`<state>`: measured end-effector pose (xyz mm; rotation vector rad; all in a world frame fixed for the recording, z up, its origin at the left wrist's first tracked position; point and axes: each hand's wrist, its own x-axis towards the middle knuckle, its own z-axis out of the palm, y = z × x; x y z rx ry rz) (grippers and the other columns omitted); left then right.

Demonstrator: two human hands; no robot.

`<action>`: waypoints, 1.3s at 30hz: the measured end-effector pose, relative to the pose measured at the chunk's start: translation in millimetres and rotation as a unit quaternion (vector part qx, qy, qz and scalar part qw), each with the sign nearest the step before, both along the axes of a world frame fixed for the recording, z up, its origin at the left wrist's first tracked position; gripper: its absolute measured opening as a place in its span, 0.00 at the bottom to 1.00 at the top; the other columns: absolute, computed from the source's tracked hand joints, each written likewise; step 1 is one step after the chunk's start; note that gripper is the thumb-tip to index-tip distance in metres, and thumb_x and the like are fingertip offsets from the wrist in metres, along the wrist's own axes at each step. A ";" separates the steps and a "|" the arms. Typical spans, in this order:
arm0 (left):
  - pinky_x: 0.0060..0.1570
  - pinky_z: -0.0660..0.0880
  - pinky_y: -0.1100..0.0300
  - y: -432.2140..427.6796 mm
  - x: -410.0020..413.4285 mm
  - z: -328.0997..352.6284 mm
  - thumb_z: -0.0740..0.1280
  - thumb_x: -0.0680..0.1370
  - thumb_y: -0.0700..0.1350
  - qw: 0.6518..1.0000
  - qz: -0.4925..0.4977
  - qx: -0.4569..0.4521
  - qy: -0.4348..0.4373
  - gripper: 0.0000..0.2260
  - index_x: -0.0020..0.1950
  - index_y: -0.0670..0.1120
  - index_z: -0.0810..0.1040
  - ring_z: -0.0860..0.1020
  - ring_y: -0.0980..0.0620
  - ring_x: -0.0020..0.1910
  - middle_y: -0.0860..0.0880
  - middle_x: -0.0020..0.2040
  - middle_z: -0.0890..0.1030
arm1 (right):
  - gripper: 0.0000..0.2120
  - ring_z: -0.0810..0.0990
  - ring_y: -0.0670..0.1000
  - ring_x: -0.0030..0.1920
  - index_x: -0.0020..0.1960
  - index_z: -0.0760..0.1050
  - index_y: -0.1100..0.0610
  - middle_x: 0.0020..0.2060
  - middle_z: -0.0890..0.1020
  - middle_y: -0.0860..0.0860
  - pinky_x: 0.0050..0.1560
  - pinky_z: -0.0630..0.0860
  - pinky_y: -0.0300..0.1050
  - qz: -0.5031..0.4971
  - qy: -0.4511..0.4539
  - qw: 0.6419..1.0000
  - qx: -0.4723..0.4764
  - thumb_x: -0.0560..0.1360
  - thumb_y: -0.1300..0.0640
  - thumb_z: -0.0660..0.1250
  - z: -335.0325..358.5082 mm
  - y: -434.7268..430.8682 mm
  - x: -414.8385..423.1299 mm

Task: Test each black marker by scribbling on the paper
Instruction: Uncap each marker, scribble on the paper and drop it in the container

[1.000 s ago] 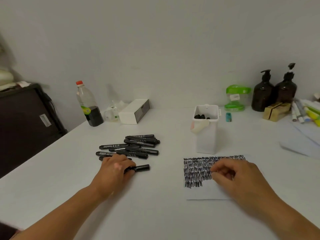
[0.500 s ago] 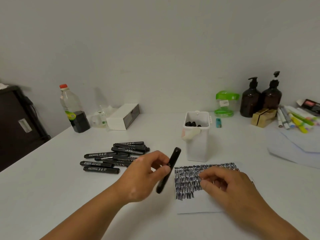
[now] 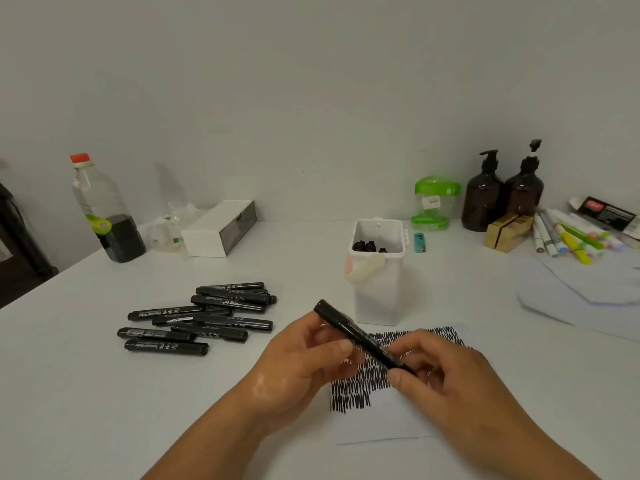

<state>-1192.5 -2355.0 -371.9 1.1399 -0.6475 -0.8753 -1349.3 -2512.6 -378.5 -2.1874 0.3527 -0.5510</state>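
Marker pile [image 3: 201, 317] left of paper [image 3: 381, 424].

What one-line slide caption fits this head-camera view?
Left hand and right hand grip one black marker over the scribbled paper, near a pile of markers and a white container.

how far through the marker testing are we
Done: rows of scribbles fill the top of the paper. In hand: left hand and right hand grip one black marker above it, not yet writing. Left: the marker pile on the table, seemingly untested.
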 end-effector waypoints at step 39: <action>0.34 0.61 0.77 4.7 -28.9 -2.6 0.63 0.83 0.52 0.814 -0.011 0.052 -0.578 0.04 0.53 0.53 0.73 0.70 0.67 0.30 0.66 0.37 0.74 | 0.12 0.75 0.49 0.29 0.43 0.80 0.52 0.27 0.77 0.51 0.33 0.72 0.39 0.087 -0.080 0.972 0.204 0.65 0.45 0.75 5.0 15.7 4.5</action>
